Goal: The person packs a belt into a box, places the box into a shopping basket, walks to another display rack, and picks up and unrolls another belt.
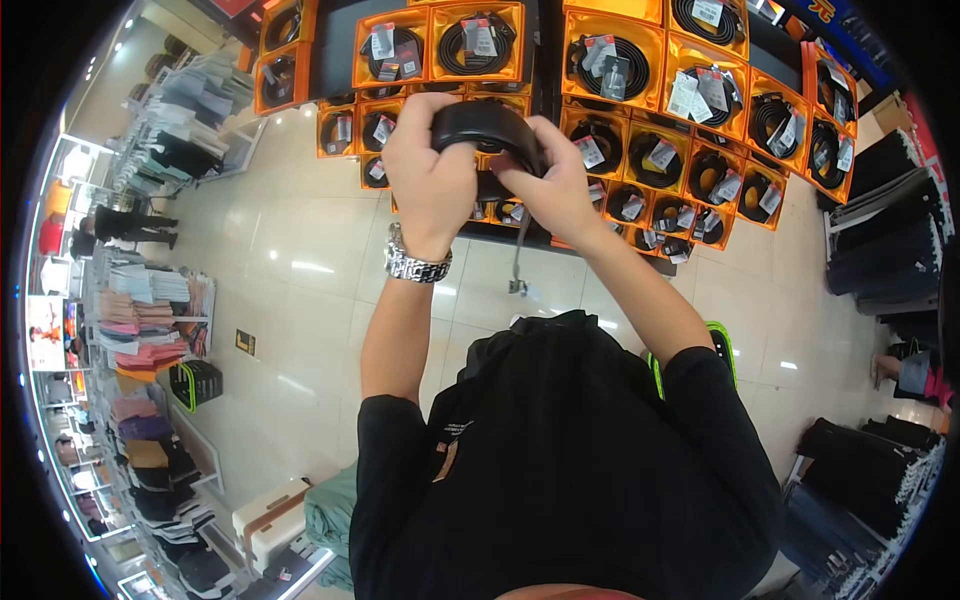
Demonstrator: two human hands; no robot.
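A coiled black belt is held up between my two hands, in front of a display of boxed belts. My left hand, with a metal watch on the wrist, grips the coil's left side, its thumb against the lower edge. On the right side, my right hand is closed around the coil, with the thumb on its inner part. Below the coil hangs a thin strip with a small shiny piece at its end; I cannot make out exactly what it is.
Orange boxes of coiled, tagged belts fill the stand ahead. Clothes racks line the left; dark trousers hang at right. A black basket sits on the tiled floor. A person stands at far left.
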